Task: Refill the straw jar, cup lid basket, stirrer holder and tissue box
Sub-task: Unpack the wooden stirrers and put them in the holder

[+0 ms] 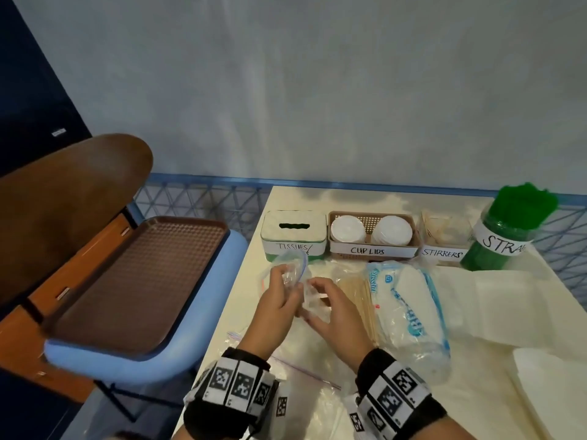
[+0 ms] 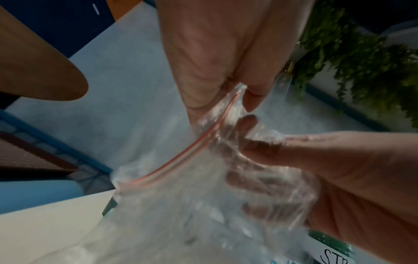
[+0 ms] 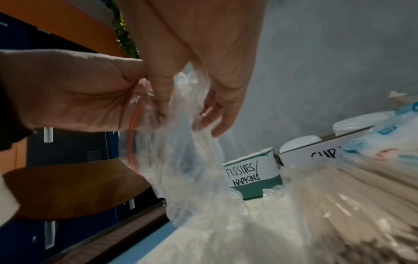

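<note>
Both hands hold a clear zip bag (image 1: pixel 297 274) with a red seal strip (image 2: pixel 181 157) above the table's left part. My left hand (image 1: pixel 287 281) pinches its sealed edge, and my right hand (image 1: pixel 313 290) grips the crumpled plastic (image 3: pixel 185 160) just beside it. At the back stand the tissue box (image 1: pixel 293 233), the cup lid basket (image 1: pixel 371 250) holding white lids, the stirrer holder (image 1: pixel 444 239) and the jar of green straws (image 1: pixel 505 236). A bag of wooden stirrers (image 1: pixel 359 296) and a tissue pack (image 1: pixel 409 309) lie right of my hands.
White napkin sheets (image 1: pixel 508 300) cover the table's right side. Another clear zip bag (image 1: pixel 301 376) lies near the front edge. A brown tray (image 1: pixel 133 281) rests on a blue chair left of the table, with a wire rail (image 1: pixel 203 198) behind.
</note>
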Demonstrator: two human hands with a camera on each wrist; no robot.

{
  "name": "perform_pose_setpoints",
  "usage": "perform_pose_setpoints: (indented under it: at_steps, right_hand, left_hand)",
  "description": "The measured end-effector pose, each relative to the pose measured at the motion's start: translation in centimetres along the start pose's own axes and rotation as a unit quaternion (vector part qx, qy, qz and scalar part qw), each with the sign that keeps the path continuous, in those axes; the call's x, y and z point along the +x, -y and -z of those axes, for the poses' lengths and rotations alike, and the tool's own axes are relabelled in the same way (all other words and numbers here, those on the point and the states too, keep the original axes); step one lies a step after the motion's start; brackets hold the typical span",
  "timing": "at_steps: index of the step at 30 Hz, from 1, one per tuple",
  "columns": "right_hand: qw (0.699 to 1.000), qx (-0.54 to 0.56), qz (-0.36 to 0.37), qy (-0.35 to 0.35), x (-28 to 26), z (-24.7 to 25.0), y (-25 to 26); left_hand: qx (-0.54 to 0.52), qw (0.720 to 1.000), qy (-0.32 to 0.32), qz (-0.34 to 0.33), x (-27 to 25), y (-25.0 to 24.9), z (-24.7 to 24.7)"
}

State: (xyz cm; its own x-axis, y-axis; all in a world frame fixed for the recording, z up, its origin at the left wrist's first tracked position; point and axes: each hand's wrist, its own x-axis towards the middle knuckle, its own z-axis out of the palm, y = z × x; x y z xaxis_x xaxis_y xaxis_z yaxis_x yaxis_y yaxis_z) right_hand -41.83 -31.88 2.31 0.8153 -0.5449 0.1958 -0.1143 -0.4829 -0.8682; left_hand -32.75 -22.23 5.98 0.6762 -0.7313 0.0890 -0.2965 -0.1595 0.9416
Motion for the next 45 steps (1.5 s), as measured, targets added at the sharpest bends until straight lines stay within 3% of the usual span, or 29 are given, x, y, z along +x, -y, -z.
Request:
perform_pose_setpoints:
  at_steps: [4,7,13,19,22,24,26,28,29,31,34,35,38,40,43,44,45]
  right_hand:
    - [0.998,0.017,0.029,-0.048,-0.2,0.5,1.1]
    - [0.996,0.036,0.032,-0.077,-0.5,1.3,1.6]
    - [0.985,0.062,0.029,-0.155,-0.5,3.3,2.5]
    - [0.972,0.112,0.019,-0.205,0.1,5.4,4.3]
    - [0.973,0.113,0.044,-0.196,0.0,5.6,5.6]
    - [0.979,0.105,0.078,-0.159,0.1,5.1,6.6]
    - [0.984,0.098,0.105,-0.109,0.3,4.2,7.6]
    - [0.984,0.095,0.134,-0.072,0.6,3.5,8.4]
    - [0.984,0.094,0.143,-0.057,0.6,3.4,8.7]
    - [0.990,0.047,0.132,-0.006,0.5,3.9,8.3]
    - [0.989,-0.080,0.034,0.117,0.0,4.9,6.8]
    - [0.983,-0.126,0.017,0.129,-0.1,4.9,6.2]
    - [0.991,-0.129,0.002,0.036,0.1,4.4,4.5]
    - [0.997,-0.072,-0.009,-0.041,0.5,4.3,4.2]
    - [0.998,-0.037,0.010,-0.054,1.0,4.6,5.1]
    - [0.998,-0.045,0.023,-0.048,1.1,4.6,5.5]
    - [0.997,-0.057,0.035,-0.043,1.3,4.5,5.8]
  left_hand:
    - [0.075,0.992,-0.090,-0.052,-0.1,0.0,1.4]
    - [0.137,0.977,-0.158,-0.032,0.1,0.0,4.0]
    - [0.073,0.964,-0.257,-0.006,0.0,-0.6,8.7]
    - [0.165,0.941,-0.296,0.007,-0.7,-0.1,10.9]
    - [0.242,0.913,-0.328,0.008,-1.2,-0.2,10.7]
    - [0.328,0.906,-0.258,-0.076,-1.8,-1.2,9.4]
    - [0.359,0.913,-0.110,-0.160,-2.1,-3.3,7.2]
    - [0.313,0.932,-0.010,-0.184,-1.7,-4.0,5.2]
    - [0.262,0.950,-0.008,-0.171,-1.3,-4.0,4.7]
    - [0.127,0.980,-0.073,-0.132,-0.3,-3.5,4.8]
    - [-0.001,0.981,-0.159,-0.110,-0.2,-3.8,6.0]
    - [-0.028,0.979,-0.172,-0.108,-0.3,-3.9,6.3]
    - [-0.113,0.968,-0.210,-0.073,-0.4,-3.5,7.6]
    - [-0.107,0.956,-0.270,-0.045,-0.4,-2.9,8.5]
    - [0.013,0.922,-0.387,-0.011,-1.1,-3.1,8.6]
    - [0.074,0.915,-0.394,-0.048,-1.5,-3.6,8.4]
    - [0.153,0.912,-0.361,-0.119,-1.7,-4.1,8.1]
